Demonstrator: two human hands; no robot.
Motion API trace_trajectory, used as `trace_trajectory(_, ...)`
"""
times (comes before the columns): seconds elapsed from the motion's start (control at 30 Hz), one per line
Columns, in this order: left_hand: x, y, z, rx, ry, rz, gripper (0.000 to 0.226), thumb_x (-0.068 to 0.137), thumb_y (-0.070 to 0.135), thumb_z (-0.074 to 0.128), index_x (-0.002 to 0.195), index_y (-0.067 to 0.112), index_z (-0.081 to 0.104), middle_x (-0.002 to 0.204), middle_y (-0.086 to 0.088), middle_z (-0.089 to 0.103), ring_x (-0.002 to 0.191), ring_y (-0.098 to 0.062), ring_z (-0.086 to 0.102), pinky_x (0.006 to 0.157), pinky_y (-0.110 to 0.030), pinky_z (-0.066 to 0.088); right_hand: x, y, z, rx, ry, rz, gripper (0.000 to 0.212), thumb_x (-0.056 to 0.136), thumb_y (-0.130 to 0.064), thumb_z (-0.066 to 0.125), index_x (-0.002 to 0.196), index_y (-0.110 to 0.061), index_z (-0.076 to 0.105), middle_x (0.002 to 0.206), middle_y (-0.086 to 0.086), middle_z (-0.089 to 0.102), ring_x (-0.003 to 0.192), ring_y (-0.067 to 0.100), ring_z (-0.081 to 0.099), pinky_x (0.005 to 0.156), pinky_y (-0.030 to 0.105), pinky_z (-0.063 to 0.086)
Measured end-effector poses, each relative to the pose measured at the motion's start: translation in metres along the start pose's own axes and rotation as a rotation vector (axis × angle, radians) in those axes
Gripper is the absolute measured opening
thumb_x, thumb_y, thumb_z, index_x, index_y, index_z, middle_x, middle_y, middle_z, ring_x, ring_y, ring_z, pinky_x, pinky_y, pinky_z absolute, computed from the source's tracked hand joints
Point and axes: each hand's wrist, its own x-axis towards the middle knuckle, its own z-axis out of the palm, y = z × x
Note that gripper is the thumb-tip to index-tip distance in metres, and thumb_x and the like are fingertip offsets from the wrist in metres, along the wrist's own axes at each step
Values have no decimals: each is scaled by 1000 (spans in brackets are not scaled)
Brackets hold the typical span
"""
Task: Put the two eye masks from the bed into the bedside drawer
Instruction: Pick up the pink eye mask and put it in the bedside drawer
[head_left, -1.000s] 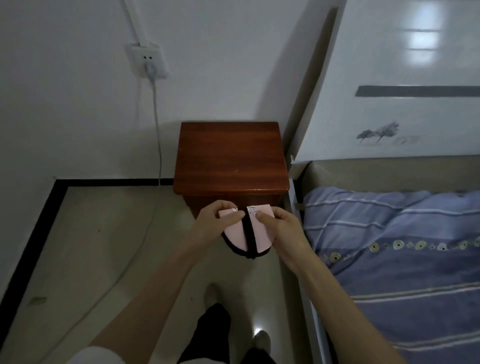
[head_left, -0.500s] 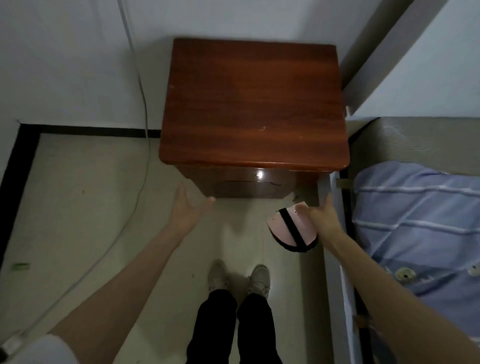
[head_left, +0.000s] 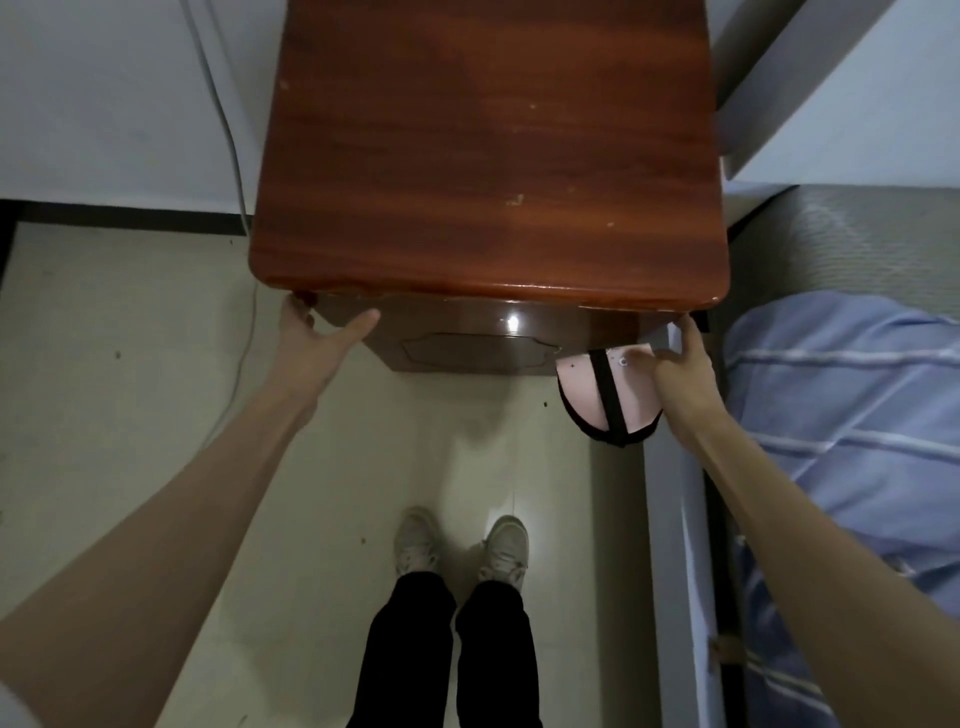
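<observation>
- Landmark: wooden bedside cabinet (head_left: 488, 171), top centre, its top overhanging the closed drawer front (head_left: 478, 348).
- Bed (head_left: 841, 415) with blue striped bedding sits right of the cabinet; its pale side rail (head_left: 670, 545) runs toward the viewer just beside the cabinet's right corner. Narrow gap there.
- Tiled floor (head_left: 130, 389) left of and in front of the cabinet is open; the person's two shoes (head_left: 462, 545) stand in front of the drawer.
- White cable (head_left: 231, 156) hangs down the wall close to the cabinet's left side.
- Left hand (head_left: 317, 343): fingers spread wide, holding nothing, at the cabinet's front-left corner under the top edge, thumb at the drawer front.
- Right hand (head_left: 680, 374): at the front-right corner, pinched on pink eye masks (head_left: 597, 400) with black strap and trim, hanging before the drawer's right end. Can't tell if one or two.
- No readable writing; small marks on the mask too small to read.
</observation>
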Motion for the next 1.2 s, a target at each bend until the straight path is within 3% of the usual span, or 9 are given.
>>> trace_trajectory(0.13,-1,4,1,61,23,29,84,73,29,74,139,15,23,148,-7,31,135,-20,28,109,-37,28,4,-4,1,-29,-27,-20,64,85,-7,56,139,-20,24,136,10,49,102,18,50,87,34,41)
trace_trajectory(0.27,-6,0,-4,41,20,18,83,74,31,73,139,13,25,147,-6,34,134,-19,30,108,-35,29,-1,0,1,-7,7,-18,61,85,-7,55,138,-19,28,121,6,53,97,18,50,83,33,40)
trace_trajectory(0.43,-39,-21,-8,-16,22,-44,80,75,48,65,138,15,27,148,-4,32,136,-20,27,112,-39,27,-24,25,-2,-21,-1,52,62,86,-13,57,138,-21,24,116,14,57,95,27,55,85,44,47)
trace_trajectory(0.6,-54,-28,-9,-47,94,-111,65,80,28,67,129,3,34,141,-15,39,133,-23,34,107,-33,30,-43,39,-3,119,-51,215,68,84,-15,59,141,-27,24,120,20,58,103,37,58,94,56,47)
trace_trajectory(0.67,-52,-27,-10,-68,94,-138,63,79,25,68,127,1,36,140,-15,41,132,-23,35,103,-30,31,-50,37,-3,111,-69,252,54,83,-16,61,133,-15,41,118,19,60,105,36,58,95,53,47)
trace_trajectory(0.77,-49,-31,-11,-95,85,-166,65,78,25,70,128,3,35,141,-14,40,133,-21,33,100,-26,30,-65,20,5,92,-186,284,20,81,-18,64,99,-10,64,110,15,63,103,32,59,90,44,50)
trace_trajectory(0.97,-51,-49,-14,-88,49,-198,66,74,23,74,124,4,36,137,-14,43,130,-22,38,103,-29,33,-60,-23,60,361,-294,294,22,82,-16,63,103,-10,63,103,7,66,96,23,61,72,29,51)
trace_trajectory(1.1,-50,-57,-15,-74,60,-171,65,71,25,76,120,2,41,128,-17,51,124,-24,46,103,-36,39,-44,-37,115,479,-280,376,19,82,-5,62,101,-4,62,86,6,66,76,17,60,56,20,52)
trace_trajectory(1.2,-51,-61,-13,-123,65,-148,60,73,20,74,120,8,39,127,-11,50,124,-20,44,105,-38,38,-35,-46,146,573,-279,406,29,83,3,57,112,2,57,92,10,65,80,19,65,65,20,58)
